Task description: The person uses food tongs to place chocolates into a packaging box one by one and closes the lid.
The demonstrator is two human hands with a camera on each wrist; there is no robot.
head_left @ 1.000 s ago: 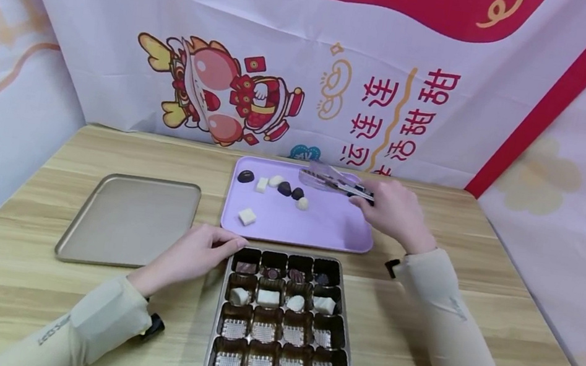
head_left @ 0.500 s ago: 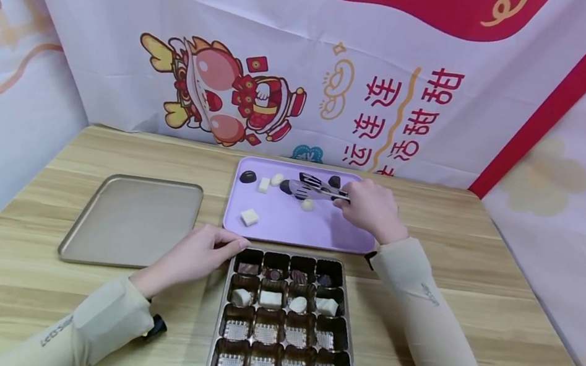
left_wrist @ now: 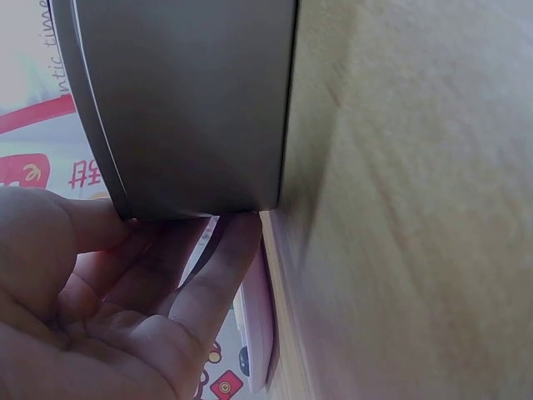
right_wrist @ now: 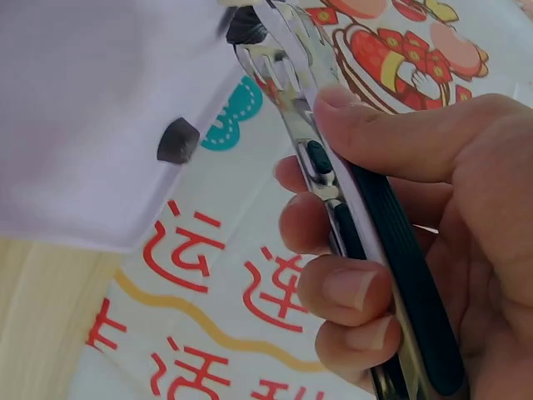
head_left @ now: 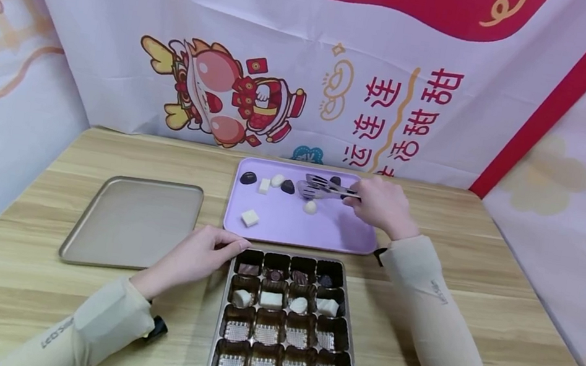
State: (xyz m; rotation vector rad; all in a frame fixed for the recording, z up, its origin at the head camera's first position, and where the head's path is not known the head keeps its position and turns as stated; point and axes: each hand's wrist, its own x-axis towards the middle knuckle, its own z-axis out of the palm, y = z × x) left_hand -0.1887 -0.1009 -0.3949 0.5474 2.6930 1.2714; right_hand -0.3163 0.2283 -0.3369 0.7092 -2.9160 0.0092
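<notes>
My left hand [head_left: 202, 256] holds the back left corner of the metal chocolate box [head_left: 220, 323], its thumb at the rim and fingers against the wall in the left wrist view. My right hand [head_left: 384, 205] grips serving tongs [right_wrist: 291, 92] with dark handles, reaching over the purple tray [head_left: 292, 231]. A dark chocolate [right_wrist: 246, 27] sits at the tongs' tips in the right wrist view. Around the tips lie a round white chocolate [head_left: 310, 207], a dark one [head_left: 288, 187] and another dark one [head_left: 335, 181]. Farther left are a white piece [head_left: 250, 217] and a dark dome [head_left: 248, 178].
A bare metal tray or lid [head_left: 135, 223] lies on the left of the wooden table [head_left: 449, 311]. The box's brown insert has dark chocolates in its back row and white chocolates [head_left: 271, 300] in the row before it. A printed cloth [head_left: 272, 11] hangs behind the table.
The right hand brought the tongs forward and left over the chocolates, then drew slightly back right. The round white chocolate shifted a little right. The left hand keeps its place at the box corner.
</notes>
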